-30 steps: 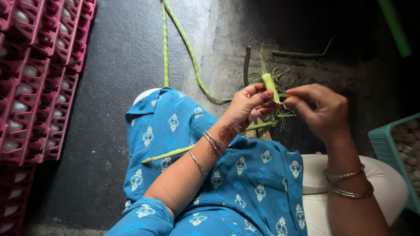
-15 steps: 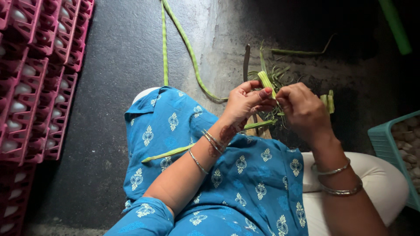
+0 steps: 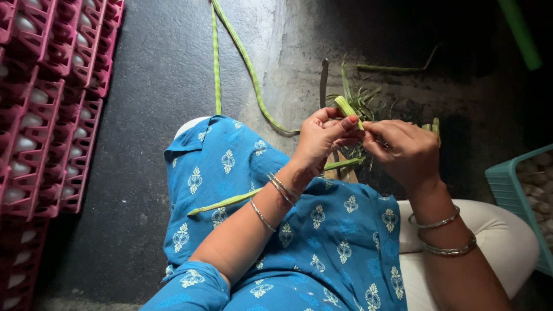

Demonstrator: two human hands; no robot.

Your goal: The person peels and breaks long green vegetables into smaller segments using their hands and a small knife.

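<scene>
Head view
Left hand (image 3: 324,138): fingers pinched together on the upper end of a green leaf strip (image 3: 348,108), above the lap.
Right hand (image 3: 404,151): curled closed, fingertips meeting the left hand on the same strip; another green piece (image 3: 433,126) showing behind the knuckles.
Long leaf strip (image 3: 253,196): lying across the blue printed garment (image 3: 299,242), running toward the hands.
Leaf trimmings (image 3: 363,95): scattered on the dark floor (image 3: 144,115) just beyond the hands.
Long green strips (image 3: 242,57): trailing across the floor to the top edge.
Pink egg trays (image 3: 40,103): stacked at left, white eggs inside.
Teal crate (image 3: 512,190): at right edge.
</scene>
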